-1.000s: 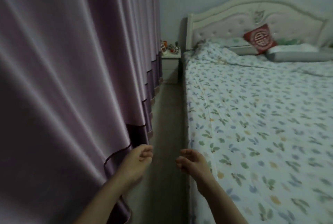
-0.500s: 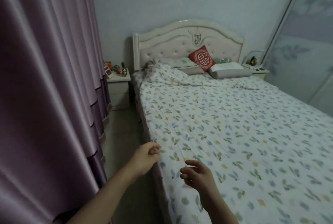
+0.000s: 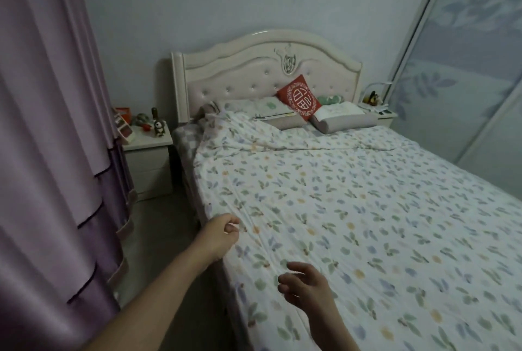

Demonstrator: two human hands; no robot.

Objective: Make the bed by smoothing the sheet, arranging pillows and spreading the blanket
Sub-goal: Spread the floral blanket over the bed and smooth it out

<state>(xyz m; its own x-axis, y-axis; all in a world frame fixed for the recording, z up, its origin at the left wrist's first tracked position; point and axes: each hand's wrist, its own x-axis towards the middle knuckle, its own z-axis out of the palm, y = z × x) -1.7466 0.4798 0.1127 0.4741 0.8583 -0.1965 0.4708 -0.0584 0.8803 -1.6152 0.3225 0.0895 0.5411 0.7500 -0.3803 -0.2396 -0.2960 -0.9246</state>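
A white blanket with a leaf print lies spread over the bed, rumpled and bunched at its top left corner near the headboard. A checked sheet shows beside that corner. Two pillows lie at the head: a pale one on the left and a grey one on the right, with a red square cushion propped between them. My left hand hovers at the blanket's left edge, fingers curled in, no fabric visible in it. My right hand hangs over the blanket, fingers loosely curled, holding nothing.
A purple curtain fills the left side, leaving a narrow floor strip along the bed. A white nightstand with small ornaments stands by the headboard. A second nightstand and a sliding wardrobe door are on the right.
The view has swung right and up from the curtain side, bringing the whole bed into sight. Both hands have moved from over the floor strip to over the blanket's left edge.
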